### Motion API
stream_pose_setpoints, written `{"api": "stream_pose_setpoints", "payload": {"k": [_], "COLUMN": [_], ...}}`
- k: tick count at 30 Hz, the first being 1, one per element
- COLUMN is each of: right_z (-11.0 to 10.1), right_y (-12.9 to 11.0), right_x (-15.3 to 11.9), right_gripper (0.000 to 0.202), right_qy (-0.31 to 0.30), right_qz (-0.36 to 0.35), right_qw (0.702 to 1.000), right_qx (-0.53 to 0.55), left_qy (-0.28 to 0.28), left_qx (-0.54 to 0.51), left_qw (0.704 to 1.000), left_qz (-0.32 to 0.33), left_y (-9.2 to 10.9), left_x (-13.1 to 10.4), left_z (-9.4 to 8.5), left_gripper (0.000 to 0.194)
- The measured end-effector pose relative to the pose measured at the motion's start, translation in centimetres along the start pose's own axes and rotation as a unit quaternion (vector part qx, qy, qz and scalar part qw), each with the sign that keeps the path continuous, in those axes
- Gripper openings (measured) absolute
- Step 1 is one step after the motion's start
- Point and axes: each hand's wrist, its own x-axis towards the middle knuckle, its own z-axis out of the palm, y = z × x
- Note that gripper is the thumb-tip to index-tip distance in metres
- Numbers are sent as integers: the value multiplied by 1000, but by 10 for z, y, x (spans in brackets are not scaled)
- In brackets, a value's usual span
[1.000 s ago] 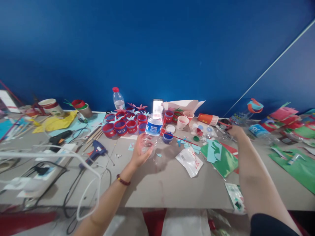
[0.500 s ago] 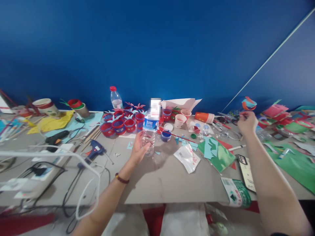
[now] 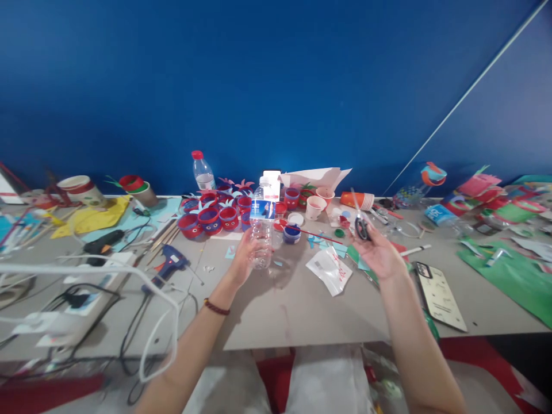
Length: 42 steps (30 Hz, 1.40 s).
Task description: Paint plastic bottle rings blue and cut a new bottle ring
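My left hand (image 3: 245, 257) is wrapped round a clear plastic bottle (image 3: 261, 244) with a blue label, held upright above the table's middle. In my right hand (image 3: 379, 256) is a pair of scissors (image 3: 362, 227) with dark handles, blades pointing up and away. Behind the bottle stand several red and blue painted cups (image 3: 209, 221) with eyes and paper leaves. A jar of blue paint (image 3: 291, 233) sits right of the bottle, a red brush (image 3: 321, 234) lying across it. Below my right hand, green sheets are partly covered.
At left lie a blue glue gun (image 3: 170, 265), a white power strip (image 3: 92, 302) and looping cables. A white packet (image 3: 330, 270) lies between my hands. A phone (image 3: 440, 296) rests at right, near green felt (image 3: 509, 284). Another bottle with a red cap (image 3: 202, 171) stands at the back.
My right hand has come from the far right back towards the middle and now has scissors in it. The bottle, still in my left hand, has turned slightly, showing another side of its label.
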Motion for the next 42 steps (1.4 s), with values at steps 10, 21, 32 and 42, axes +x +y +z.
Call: {"api": "stream_pose_setpoints", "payload": {"k": [10,21,32,42], "right_z": [88,103,97,97], "right_y": [61,55,62,60], "right_x": [-60,-79,-79,-81], "right_gripper": [19,29,55,48], "right_qy": [-131,-164,-213,-271], "right_qz": [88,95,127,82], "right_qw": [985,982,963,904], "right_qx": [67,-22,-102,-320], "left_qy": [-65,-21,-19,-8], "left_qx": [-50,-29,4,49], "left_qw": [996,997,999,999], "left_qz": [-38,-61,-29,-6], "left_y": [-4,2,2,0], "left_x": [-1,0,-1,0], "left_z": [-5,2,2,1], "left_gripper": [54,54,55,54]}}
